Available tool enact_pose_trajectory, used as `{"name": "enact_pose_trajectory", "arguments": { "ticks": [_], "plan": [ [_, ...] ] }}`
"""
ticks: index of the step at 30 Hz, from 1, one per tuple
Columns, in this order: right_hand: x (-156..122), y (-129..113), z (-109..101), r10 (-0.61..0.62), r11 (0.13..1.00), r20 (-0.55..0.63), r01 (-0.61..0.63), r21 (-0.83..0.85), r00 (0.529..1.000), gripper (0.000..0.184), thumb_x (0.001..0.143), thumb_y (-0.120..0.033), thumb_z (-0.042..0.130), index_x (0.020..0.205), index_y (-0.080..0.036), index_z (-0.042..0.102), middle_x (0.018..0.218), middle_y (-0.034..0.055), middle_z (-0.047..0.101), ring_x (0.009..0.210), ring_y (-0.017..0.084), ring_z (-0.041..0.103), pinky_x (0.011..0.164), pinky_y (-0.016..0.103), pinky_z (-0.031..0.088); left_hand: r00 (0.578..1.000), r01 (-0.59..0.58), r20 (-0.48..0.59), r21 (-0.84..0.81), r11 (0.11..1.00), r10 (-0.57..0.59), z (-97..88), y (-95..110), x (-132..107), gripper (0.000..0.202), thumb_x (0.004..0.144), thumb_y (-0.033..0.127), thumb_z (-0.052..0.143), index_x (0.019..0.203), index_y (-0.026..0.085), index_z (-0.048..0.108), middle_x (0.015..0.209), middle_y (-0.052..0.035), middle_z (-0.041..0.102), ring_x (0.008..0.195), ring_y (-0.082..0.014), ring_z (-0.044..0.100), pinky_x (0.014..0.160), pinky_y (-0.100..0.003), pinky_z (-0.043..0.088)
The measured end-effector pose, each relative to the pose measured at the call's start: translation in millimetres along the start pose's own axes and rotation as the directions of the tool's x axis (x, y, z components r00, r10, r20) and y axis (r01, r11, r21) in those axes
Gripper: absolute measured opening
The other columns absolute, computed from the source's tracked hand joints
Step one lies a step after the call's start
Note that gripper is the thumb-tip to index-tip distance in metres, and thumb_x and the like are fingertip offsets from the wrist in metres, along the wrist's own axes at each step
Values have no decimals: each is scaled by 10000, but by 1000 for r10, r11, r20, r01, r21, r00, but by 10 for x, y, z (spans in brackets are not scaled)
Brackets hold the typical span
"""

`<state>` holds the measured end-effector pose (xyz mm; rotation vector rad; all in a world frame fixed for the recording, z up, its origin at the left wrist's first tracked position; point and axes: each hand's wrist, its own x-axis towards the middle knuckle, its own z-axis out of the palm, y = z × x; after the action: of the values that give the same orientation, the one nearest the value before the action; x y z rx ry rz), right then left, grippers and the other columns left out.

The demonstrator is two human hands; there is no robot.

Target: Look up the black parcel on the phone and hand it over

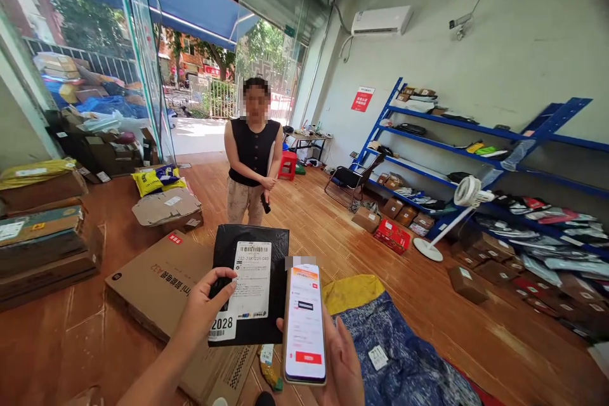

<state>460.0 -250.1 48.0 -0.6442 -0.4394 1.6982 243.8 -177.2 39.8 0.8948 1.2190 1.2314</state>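
A flat black mailing parcel [278, 292] with a white barcode label [254, 292] is held up before me. At its left edge is my left hand [204, 304], closed on it with fingertips over the label; part of its grip is hidden. A smaller label reading 2028 [223, 327] sits at the parcel's lower left corner. Beside the parcel, my right hand [342, 349] is wrapped round a smartphone [306, 323], whose lit screen faces me. The phone shows a page with a red button near the bottom and overlaps the parcel's right edge.
Facing me stands a person [254, 158] with a dark object in one hand. A large cardboard box [157, 279] lies below my left arm, a blue-and-yellow sack [394, 342] at right. Blue shelves [428, 165] with parcels, a white fan [442, 228] and stacked boxes [42, 247] line the sides.
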Motion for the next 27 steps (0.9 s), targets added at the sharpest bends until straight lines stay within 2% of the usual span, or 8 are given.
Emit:
{"name": "enact_pose_trajectory", "arguments": {
  "ticks": [2,5,7,10,17,20,24,27],
  "plan": [
    [-28,11,-42,-33,999,-25,33,-27,999,606,721,-697,551,1203,-335,617,1212,75,676,1057,345,652,967,546,466,999,51,4,-65,997,-51,32,117,-88,366,589,420,736,851,207,593,748,17,661,617,-151,568,535,-249,462],
    [-56,9,-71,-55,996,-50,51,-74,997,638,721,-686,572,1268,-358,560,1244,64,658,1104,337,629,959,542,480,979,187,108,-174,967,-170,92,312,-209,438,568,383,672,966,214,598,830,-6,699,688,-192,606,561,-276,478],
    [-61,-15,-74,-39,996,-35,36,-80,999,646,698,-687,604,1263,-376,560,1276,52,638,1094,337,635,939,537,498,961,246,174,-193,950,-214,114,412,-260,536,550,378,662,1055,213,590,929,-30,711,780,-224,627,606,-292,486],
    [-64,-62,-59,-28,995,-12,27,-98,1000,629,709,-660,626,1277,-404,538,1323,34,604,1110,323,630,983,530,473,945,294,210,-195,936,-253,122,482,-290,608,528,379,674,1105,212,576,987,-51,710,836,-248,632,651,-307,482],
    [-105,-118,120,-85,986,10,85,-144,996,830,708,-591,674,1425,-330,346,1322,89,600,1059,354,651,952,526,488,940,289,229,-148,946,-252,158,470,-276,653,513,302,675,1149,206,561,907,-50,717,807,-240,636,651,-296,472],
    [-119,-116,187,-81,988,-33,76,-133,996,917,688,-484,731,1451,-285,264,1300,120,613,1042,360,658,884,499,521,943,271,228,-109,956,-241,166,434,-269,663,549,277,685,1192,218,535,923,-39,719,732,-203,641,632,-286,483],
    [-115,-95,196,-67,979,-42,57,-194,997,1153,531,-272,842,1464,-254,165,1233,144,652,1061,364,649,811,470,546,949,233,228,-45,971,-217,164,372,-252,673,599,369,744,1215,239,509,976,-55,718,743,-233,671,629,-322,523],
    [-105,-82,185,-106,963,-17,98,-253,994,1138,515,-231,845,1448,-251,193,1234,141,651,1061,350,651,855,470,532,952,230,209,-18,973,-222,170,350,-235,714,567,460,785,1191,253,507,959,-49,722,698,-228,670,581,-312,530]
  ]
}}
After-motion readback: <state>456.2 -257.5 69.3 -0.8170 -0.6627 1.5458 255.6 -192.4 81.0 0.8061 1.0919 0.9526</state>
